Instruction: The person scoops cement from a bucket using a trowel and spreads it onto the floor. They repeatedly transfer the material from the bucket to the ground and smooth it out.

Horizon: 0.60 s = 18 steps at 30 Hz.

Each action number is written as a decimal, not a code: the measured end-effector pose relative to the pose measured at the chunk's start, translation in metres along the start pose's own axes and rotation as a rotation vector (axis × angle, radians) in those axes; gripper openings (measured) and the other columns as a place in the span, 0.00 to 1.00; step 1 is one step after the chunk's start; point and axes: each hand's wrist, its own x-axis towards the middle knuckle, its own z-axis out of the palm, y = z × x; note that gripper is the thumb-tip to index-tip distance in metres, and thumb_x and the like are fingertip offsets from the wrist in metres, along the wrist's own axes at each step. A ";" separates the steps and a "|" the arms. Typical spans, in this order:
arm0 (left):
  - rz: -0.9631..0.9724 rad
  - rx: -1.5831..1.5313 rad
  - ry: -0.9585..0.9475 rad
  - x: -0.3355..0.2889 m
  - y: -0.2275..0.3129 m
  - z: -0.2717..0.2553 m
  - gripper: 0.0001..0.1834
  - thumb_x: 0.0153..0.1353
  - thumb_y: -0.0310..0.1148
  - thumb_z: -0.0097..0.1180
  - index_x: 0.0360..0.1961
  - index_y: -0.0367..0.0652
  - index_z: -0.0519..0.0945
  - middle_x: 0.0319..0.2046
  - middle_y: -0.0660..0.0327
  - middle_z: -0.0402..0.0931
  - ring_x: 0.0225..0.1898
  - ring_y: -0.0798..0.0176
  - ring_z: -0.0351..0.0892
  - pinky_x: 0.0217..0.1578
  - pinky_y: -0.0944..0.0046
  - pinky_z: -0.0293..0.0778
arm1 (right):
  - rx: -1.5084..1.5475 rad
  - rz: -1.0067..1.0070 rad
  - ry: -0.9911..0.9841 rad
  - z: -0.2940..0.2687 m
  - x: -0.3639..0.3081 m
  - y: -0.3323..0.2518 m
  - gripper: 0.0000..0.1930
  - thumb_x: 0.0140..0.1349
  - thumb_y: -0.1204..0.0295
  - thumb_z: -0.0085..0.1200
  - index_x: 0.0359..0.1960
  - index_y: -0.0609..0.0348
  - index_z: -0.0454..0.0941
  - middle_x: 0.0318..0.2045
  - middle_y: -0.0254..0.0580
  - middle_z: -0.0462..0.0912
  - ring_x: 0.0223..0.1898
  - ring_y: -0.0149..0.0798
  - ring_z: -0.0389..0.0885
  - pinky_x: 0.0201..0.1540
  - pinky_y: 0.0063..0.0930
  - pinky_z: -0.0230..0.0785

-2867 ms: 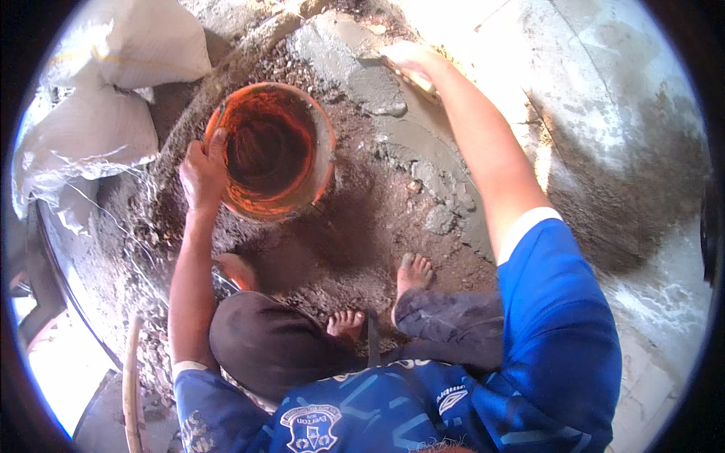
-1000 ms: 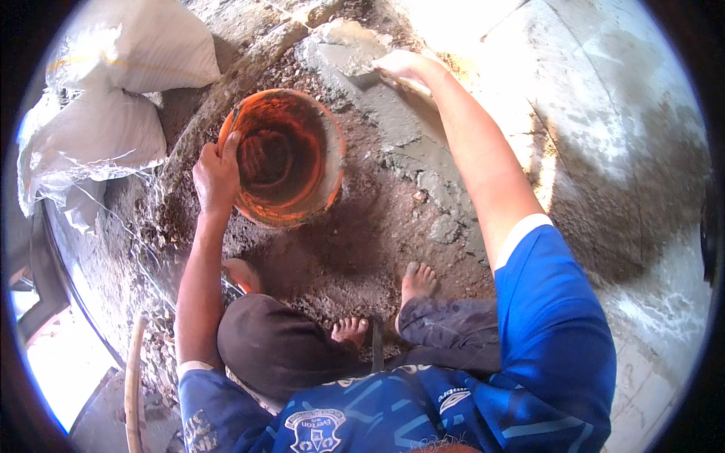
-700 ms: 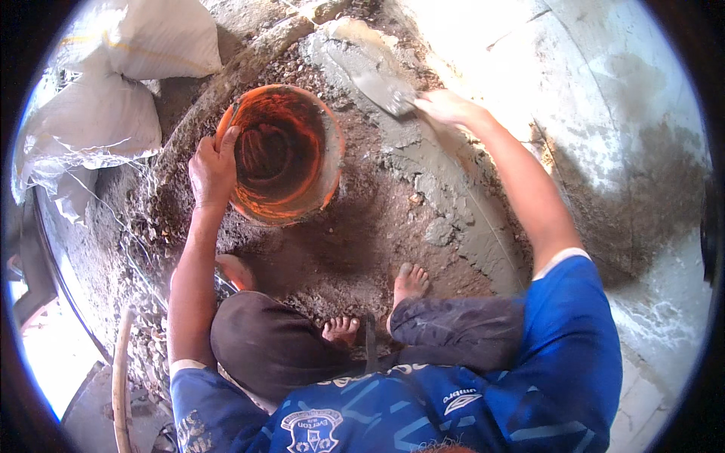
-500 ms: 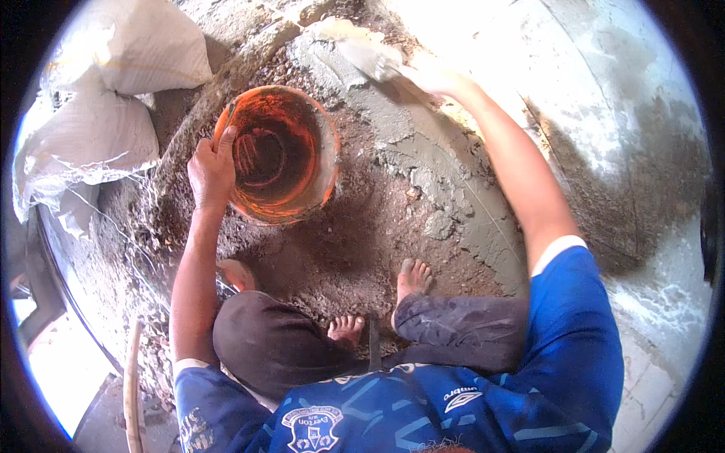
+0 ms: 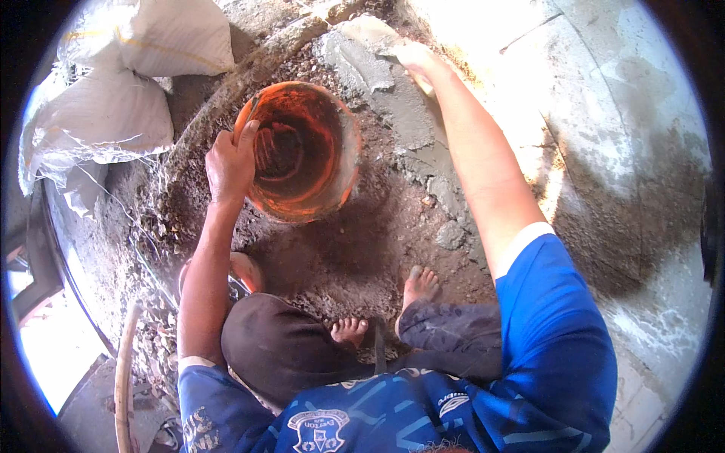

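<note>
My left hand [image 5: 231, 167] grips the near-left rim of an orange bucket [image 5: 349, 170], thumb over the edge. The bucket tilts toward me, and grey-brown residue coats its inside. My right arm reaches far forward; my right hand [image 5: 419, 64] is closed on a trowel, whose handle is mostly hidden by the fingers. Its pale blade [image 5: 370, 33], washed out by glare, lies against the far end of a strip of wet grey mortar [image 5: 411, 124]. The strip is smooth in places and lumpy along the side nearer the bucket.
White woven sacks [image 5: 113, 113] lean at the far left beside a rough raised edge [image 5: 264, 49]. Another orange container [image 5: 245, 272] is partly hidden behind my left forearm. A stick [image 5: 124, 377] and thin wire lie at left. Pale concrete floor [image 5: 604, 151] spreads right; bare feet stand on gravelly soil.
My right hand has moved the trowel leftward and slightly farther away along the mortar. My left hand keeps its grip on the bucket. The whole view has shifted a little.
</note>
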 end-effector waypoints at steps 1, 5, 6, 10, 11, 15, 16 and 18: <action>0.000 -0.016 -0.004 0.001 0.001 0.002 0.31 0.59 0.58 0.53 0.21 0.34 0.74 0.20 0.44 0.75 0.27 0.39 0.77 0.31 0.47 0.70 | 0.176 0.064 0.014 0.006 0.002 0.009 0.16 0.64 0.59 0.46 0.39 0.59 0.78 0.27 0.35 0.79 0.23 0.32 0.74 0.23 0.28 0.68; 0.050 -0.004 0.065 0.002 -0.001 0.001 0.31 0.59 0.58 0.54 0.20 0.35 0.74 0.18 0.45 0.74 0.24 0.41 0.76 0.29 0.48 0.69 | -0.024 -0.196 -0.144 0.047 0.016 0.005 0.15 0.64 0.61 0.45 0.39 0.59 0.77 0.23 0.35 0.78 0.21 0.34 0.73 0.22 0.32 0.67; 0.042 -0.001 0.056 0.002 0.000 0.002 0.31 0.59 0.58 0.54 0.20 0.35 0.74 0.17 0.45 0.73 0.24 0.41 0.76 0.29 0.48 0.69 | -0.088 -0.205 -0.128 0.044 0.007 0.000 0.15 0.63 0.62 0.45 0.40 0.59 0.78 0.25 0.38 0.79 0.23 0.36 0.75 0.24 0.32 0.68; 0.023 0.035 0.048 0.004 -0.003 0.001 0.31 0.59 0.58 0.54 0.20 0.35 0.73 0.16 0.46 0.72 0.23 0.42 0.75 0.28 0.48 0.69 | -0.345 -0.273 -0.091 0.038 -0.023 -0.036 0.15 0.60 0.65 0.46 0.41 0.60 0.80 0.33 0.47 0.82 0.31 0.42 0.80 0.34 0.36 0.73; 0.023 0.039 0.046 0.004 -0.005 0.002 0.31 0.59 0.58 0.54 0.20 0.35 0.73 0.16 0.46 0.72 0.23 0.42 0.75 0.28 0.48 0.69 | -0.433 -0.254 -0.047 0.039 -0.029 -0.038 0.16 0.60 0.66 0.44 0.43 0.60 0.80 0.38 0.50 0.82 0.37 0.45 0.80 0.38 0.36 0.73; 0.044 -0.012 0.040 0.004 -0.003 0.002 0.31 0.59 0.58 0.54 0.20 0.35 0.74 0.17 0.45 0.73 0.24 0.41 0.76 0.29 0.48 0.69 | -0.695 -0.215 0.044 0.055 0.019 0.000 0.19 0.59 0.65 0.40 0.45 0.59 0.79 0.45 0.52 0.80 0.46 0.49 0.80 0.48 0.37 0.72; 0.033 -0.006 0.044 0.003 -0.005 0.000 0.31 0.59 0.58 0.54 0.20 0.35 0.74 0.17 0.45 0.73 0.24 0.40 0.76 0.29 0.48 0.69 | -0.723 -0.245 0.010 0.053 0.016 -0.004 0.19 0.60 0.65 0.40 0.45 0.59 0.79 0.45 0.52 0.80 0.47 0.49 0.79 0.49 0.37 0.71; 0.016 0.015 0.044 0.002 -0.011 -0.004 0.31 0.59 0.58 0.54 0.20 0.35 0.74 0.18 0.45 0.74 0.25 0.40 0.77 0.29 0.48 0.70 | -0.774 -0.299 -0.054 0.043 0.001 -0.014 0.19 0.60 0.64 0.39 0.45 0.58 0.79 0.47 0.52 0.79 0.48 0.50 0.79 0.52 0.38 0.70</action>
